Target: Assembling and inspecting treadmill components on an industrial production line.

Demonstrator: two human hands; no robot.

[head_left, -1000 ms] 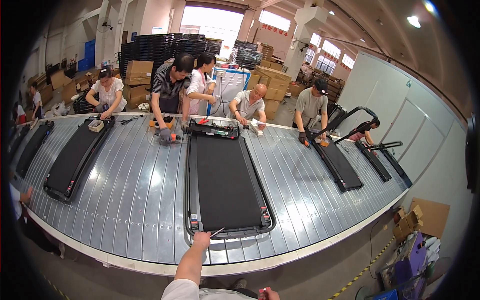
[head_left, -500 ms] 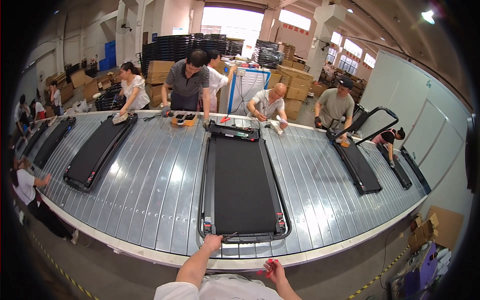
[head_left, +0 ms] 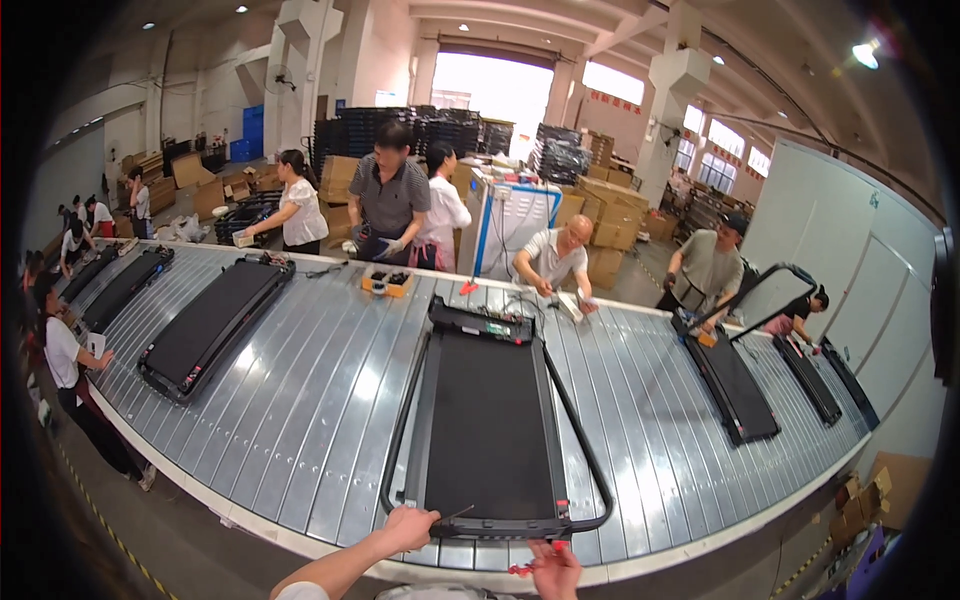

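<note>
On the far left: a person in a white top (head_left: pixel 62 350) stands beside the grey slatted conveyor (head_left: pixel 300 400), next to two flat black treadmills, the nearer one (head_left: pixel 215 322) lying at an angle.
Behind the conveyor: several people stand at its far edge; an orange tray (head_left: pixel 387 284) sits on the slats before them.
Centre: a black treadmill (head_left: pixel 488 425) lies flat on the conveyor, its black tube frame (head_left: pixel 400 425) folded down around the deck, its near end at the conveyor's front edge.
Left hand (head_left: pixel 410 527): curled shut on the treadmill's near left corner — a thin dark tool tip pokes out to its right; what it is, I cannot tell.
Right hand (head_left: pixel 555 568): closed around a small red item (head_left: pixel 522 570), just below the treadmill's near right corner.
Right: two more treadmills (head_left: pixel 735 385), with people bent over them.
</note>
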